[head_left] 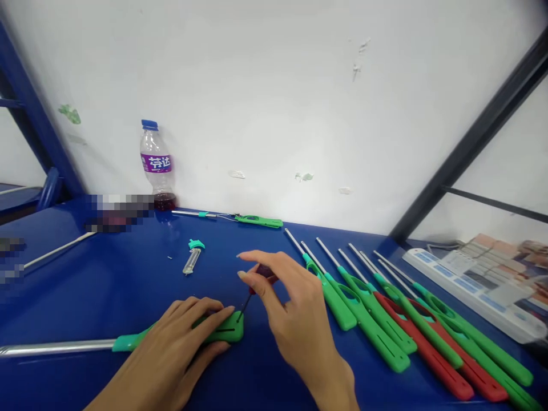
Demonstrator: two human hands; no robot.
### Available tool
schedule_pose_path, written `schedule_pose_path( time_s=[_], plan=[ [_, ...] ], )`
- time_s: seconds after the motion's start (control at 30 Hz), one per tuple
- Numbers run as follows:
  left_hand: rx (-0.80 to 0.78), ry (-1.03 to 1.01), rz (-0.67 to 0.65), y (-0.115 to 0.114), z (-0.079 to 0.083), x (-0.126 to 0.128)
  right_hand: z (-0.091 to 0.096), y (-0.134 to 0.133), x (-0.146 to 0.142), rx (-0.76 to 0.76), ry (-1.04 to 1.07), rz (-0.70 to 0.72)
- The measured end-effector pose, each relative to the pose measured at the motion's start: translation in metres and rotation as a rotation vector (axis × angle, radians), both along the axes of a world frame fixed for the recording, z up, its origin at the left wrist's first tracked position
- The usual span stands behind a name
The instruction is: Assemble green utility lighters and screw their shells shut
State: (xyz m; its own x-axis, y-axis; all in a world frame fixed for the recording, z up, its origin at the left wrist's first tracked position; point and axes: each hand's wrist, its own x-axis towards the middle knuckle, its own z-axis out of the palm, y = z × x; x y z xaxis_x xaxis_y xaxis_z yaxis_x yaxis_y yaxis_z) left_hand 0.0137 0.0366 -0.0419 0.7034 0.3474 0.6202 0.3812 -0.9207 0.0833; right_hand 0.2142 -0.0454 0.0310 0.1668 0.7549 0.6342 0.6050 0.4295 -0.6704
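Note:
My left hand (180, 342) lies over the green handle of a long-nosed lighter (226, 331) on the blue table (107, 285), pressing it down; its metal tube (55, 347) points left. My right hand (295, 314) pinches a small screwdriver with a dark red handle (262, 275). The screwdriver's thin shaft slants down to the rear end of the lighter's handle.
A row of several green and red long lighters (385, 319) lies at the right. A part-assembled green lighter (257, 220) and a plastic bottle (156, 165) sit by the white wall. A small gas insert (192, 257) lies mid-table. A white tray (471, 285) sits far right.

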Motion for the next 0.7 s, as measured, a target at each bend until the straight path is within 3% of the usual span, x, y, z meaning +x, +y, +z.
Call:
schedule_pose_path(
  time_s=[0.1, 0.27, 0.5, 0.7],
  plan=[
    [-0.009, 0.002, 0.019, -0.001, 0.001, -0.001, 0.005, -0.004, 0.004, -0.049, 0.027, 0.001],
    [-0.011, -0.007, 0.016, 0.0, -0.001, -0.002, 0.016, -0.008, 0.007, -0.104, 0.14, 0.301],
    [0.02, -0.018, 0.008, 0.001, 0.003, 0.002, 0.013, 0.003, -0.001, -0.032, 0.078, 0.069],
    [-0.05, 0.026, 0.021, -0.002, -0.001, -0.001, 0.016, 0.001, 0.002, -0.094, 0.088, 0.002]
  ],
)
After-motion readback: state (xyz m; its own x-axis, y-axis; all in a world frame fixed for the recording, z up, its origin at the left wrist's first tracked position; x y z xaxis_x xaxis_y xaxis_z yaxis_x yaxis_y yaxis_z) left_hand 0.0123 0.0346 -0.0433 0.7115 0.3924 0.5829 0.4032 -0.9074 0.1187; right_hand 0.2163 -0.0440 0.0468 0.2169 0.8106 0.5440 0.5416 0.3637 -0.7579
